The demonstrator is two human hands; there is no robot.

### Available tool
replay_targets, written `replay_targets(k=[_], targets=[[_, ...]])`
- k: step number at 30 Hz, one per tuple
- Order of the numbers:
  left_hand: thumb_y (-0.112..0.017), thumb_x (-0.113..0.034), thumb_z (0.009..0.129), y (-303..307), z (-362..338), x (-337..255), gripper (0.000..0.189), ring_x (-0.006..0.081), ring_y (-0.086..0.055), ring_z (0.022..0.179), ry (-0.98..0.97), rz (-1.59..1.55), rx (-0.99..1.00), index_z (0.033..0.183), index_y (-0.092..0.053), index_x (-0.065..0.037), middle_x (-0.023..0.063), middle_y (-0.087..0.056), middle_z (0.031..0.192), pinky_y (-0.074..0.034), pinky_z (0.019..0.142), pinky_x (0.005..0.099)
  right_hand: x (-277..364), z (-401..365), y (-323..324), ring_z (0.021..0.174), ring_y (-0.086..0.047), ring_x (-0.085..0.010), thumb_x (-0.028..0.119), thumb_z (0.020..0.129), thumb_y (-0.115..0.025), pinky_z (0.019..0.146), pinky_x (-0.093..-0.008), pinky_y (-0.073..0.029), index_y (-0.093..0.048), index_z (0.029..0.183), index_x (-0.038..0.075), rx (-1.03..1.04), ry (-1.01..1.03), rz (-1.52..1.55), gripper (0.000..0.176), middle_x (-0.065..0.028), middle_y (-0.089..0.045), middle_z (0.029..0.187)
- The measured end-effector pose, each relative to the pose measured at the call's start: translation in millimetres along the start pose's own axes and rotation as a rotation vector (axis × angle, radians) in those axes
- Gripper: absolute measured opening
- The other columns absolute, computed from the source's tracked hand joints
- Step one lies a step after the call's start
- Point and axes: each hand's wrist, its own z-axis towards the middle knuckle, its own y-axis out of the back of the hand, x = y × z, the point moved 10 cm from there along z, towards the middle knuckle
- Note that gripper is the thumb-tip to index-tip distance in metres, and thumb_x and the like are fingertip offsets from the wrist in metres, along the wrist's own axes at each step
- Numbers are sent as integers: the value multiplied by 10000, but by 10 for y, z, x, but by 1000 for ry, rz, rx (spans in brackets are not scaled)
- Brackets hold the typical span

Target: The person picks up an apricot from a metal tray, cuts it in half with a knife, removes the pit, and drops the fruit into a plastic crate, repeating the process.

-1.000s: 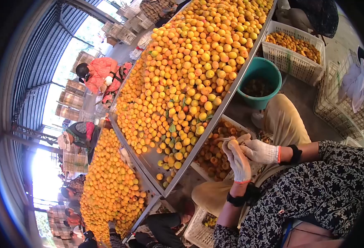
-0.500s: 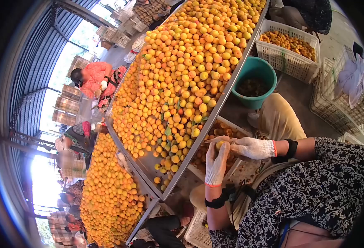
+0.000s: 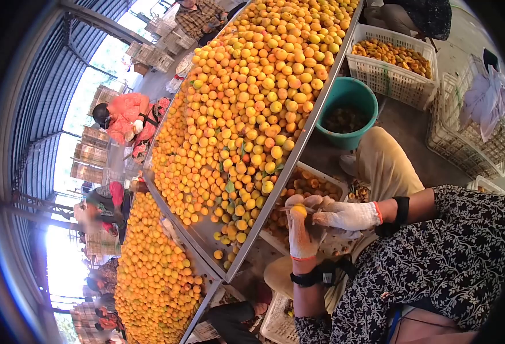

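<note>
My left hand [image 3: 303, 235], in a white knit glove with an orange cuff, is closed around a yellow-orange apricot [image 3: 299, 210] near its fingertips. My right hand [image 3: 347, 217], gloved the same way, comes in from the right with its fingers closed against that apricot. A thin thing seems to cross the fruit there, too small to make out. Under both hands stands a white crate [image 3: 341, 184] of opened apricots, partly covered by the gloves. Dark bands circle both wrists.
A metal-edged table [image 3: 287, 172] heaped with whole apricots runs beside me, with a second apricot heap [image 3: 149, 269] beyond. Nearby stand a teal bucket [image 3: 372, 103], a crate of opened apricots [image 3: 396, 86] and stacked crates [image 3: 462, 143]. Several people sit around the tables.
My left hand has turned, so the apricot now shows at its fingertips. My right hand has shifted slightly down beside it. The whole view has moved slightly.
</note>
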Motion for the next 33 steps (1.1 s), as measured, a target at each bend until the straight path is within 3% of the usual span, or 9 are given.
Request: replay_targets(k=[2,6,8,11,13,17,24,29,33], targets=[[-434,-495,994,94,41,-38,381,281,-606,1039,-9,311,103,1131,-444,-139,117,-606,1116,-498,916,413,-499,-121,-136,780,-572,-154,446,1027,-381,741,-290,-503,-557,1148,38,201,-517,317,460,-37,-578,829],[-420,-552,980,243,163,33,439,280,-626,963,-173,531,-175,1082,-428,-126,120,-612,1048,-517,876,399,-200,98,106,768,-632,-341,368,1005,-425,717,-425,-517,-540,1083,11,-192,174,-490,383,-156,-633,806],[-406,-608,957,195,129,50,503,283,-623,955,-165,481,-232,1089,-420,-123,113,-615,1018,-500,911,409,-309,113,113,858,-620,-422,310,982,-437,775,-475,-502,-528,1115,-5,-164,43,-537,354,-231,-630,885],[-397,-644,936,136,113,135,539,281,-614,951,-84,292,-205,1086,-414,-127,101,-611,985,-480,936,426,-181,67,182,747,-631,-313,347,1003,-425,675,-402,-515,-539,1114,24,-283,290,-495,360,-156,-625,825],[-390,-677,916,117,108,249,573,275,-602,954,58,138,-100,1084,-408,-129,84,-596,960,-469,941,437,-487,-62,-80,568,-547,-156,406,1015,-417,501,-289,-461,-547,1067,66,94,-418,287,368,-48,-552,706],[-439,-636,928,-62,119,83,533,265,-602,948,-6,170,-4,1082,-413,-126,76,-587,944,-481,910,434,-118,-35,-63,430,-382,-52,469,1012,-397,368,-211,-296,-523,909,136,-20,-181,223,371,44,-411,591],[-617,-418,928,245,226,174,363,246,-600,896,-41,482,109,836,-463,-103,64,-569,871,-480,923,449,-669,57,-16,425,-352,-39,513,1000,-397,357,-200,-279,-498,838,132,50,-287,87,426,51,-403,615],[-528,-559,910,350,171,344,445,228,-550,838,-51,57,-145,831,-444,-128,37,-518,818,-470,916,468,-562,179,64,1078,-528,-401,332,1013,-395,968,-441,-401,-523,1232,-7,-124,107,-454,423,-264,-586,1028],[-451,-633,901,412,163,408,495,230,-548,852,76,27,-146,844,-437,-142,27,-510,819,-465,919,471,-533,206,110,775,-613,-295,399,1021,-388,711,-396,-509,-568,1083,32,-210,341,-598,413,-160,-588,798]])
